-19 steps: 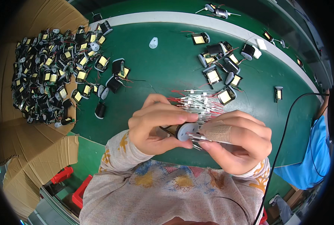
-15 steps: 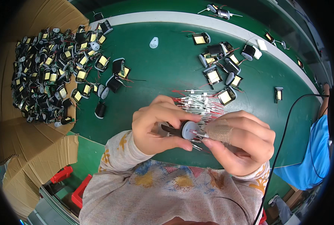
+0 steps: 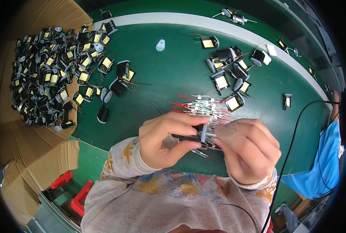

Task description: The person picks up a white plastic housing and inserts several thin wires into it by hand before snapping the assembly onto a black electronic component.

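My left hand (image 3: 161,139) pinches a small black housing (image 3: 187,137) between thumb and fingers. Its round light-grey end cap (image 3: 205,133) faces right, seen nearly edge-on. Against that cap, my right hand (image 3: 252,149) is closed on a small silvery piece (image 3: 210,134), mostly hidden by the fingertips. A tan bandage (image 3: 228,132) wraps one right finger. Just beyond and beneath both hands lies a heap of thin red and white wire leads (image 3: 208,106) with small white connectors.
A cardboard box (image 3: 4,93) at left holds many black units (image 3: 43,77) with yellow pads, some spilling onto the green table (image 3: 153,73). More units (image 3: 221,81) lie at back right. A loose grey cap (image 3: 160,45) lies farther back. A black cable (image 3: 297,128) and a blue-clad person (image 3: 316,163) are at right.
The black housing has turned, so its grey cap now points right instead of toward the view. My right fingertips have come closer around the silvery piece at the cap.
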### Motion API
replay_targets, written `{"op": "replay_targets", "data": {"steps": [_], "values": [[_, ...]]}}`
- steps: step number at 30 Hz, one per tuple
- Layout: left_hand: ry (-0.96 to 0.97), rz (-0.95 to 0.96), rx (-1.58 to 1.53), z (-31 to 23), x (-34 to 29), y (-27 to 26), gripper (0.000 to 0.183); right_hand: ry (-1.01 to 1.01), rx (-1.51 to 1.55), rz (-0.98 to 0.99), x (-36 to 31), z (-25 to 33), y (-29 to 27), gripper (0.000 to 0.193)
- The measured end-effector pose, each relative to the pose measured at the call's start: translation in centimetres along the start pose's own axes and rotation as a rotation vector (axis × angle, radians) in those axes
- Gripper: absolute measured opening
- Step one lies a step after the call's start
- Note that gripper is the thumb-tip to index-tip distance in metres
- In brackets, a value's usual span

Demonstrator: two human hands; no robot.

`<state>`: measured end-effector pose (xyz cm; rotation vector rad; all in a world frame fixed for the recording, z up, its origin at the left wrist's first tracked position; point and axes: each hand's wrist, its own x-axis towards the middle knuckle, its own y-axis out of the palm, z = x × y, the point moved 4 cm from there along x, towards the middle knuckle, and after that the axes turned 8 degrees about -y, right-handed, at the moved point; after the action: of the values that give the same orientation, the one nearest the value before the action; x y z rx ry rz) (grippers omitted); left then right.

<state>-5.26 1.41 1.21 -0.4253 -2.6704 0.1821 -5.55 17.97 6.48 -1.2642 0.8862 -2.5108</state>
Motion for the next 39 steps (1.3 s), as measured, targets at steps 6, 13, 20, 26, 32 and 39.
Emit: {"op": "replay_targets", "data": {"steps": [6, 13, 20, 26, 32, 39], "values": [[-0.016, -0.205, -0.067, -0.1, -0.2, -0.3, 0.027, 0.038, -0.072, 0.049, 0.2, -0.1, 0.5, 0.039], [0.085, -0.219, 0.054, -0.5, 0.0, -0.5, 0.025, -0.054, -0.238, 0.179, 0.1, 0.7, 0.8, 0.039], [-0.043, -0.196, -0.003, -0.8, -0.3, -0.5, 0.024, -0.368, -0.400, 0.166, -0.5, 2.1, 1.5, 0.040], [-0.185, -0.029, -0.077, 0.5, 0.4, -0.7, 0.020, -0.031, -0.171, 0.215, -0.3, 1.2, 1.8, 0.036], [-0.077, -0.119, 0.146, 0.1, 0.4, 0.2, 0.019, 0.038, -0.123, 0.201, -0.6, 0.1, 1.9, 0.030], [-0.450, -0.069, -0.295, 1.5, 1.9, -0.9, 0.015, 0.372, 0.269, 0.372, 1.8, -4.1, 1.4, 0.012]]}}
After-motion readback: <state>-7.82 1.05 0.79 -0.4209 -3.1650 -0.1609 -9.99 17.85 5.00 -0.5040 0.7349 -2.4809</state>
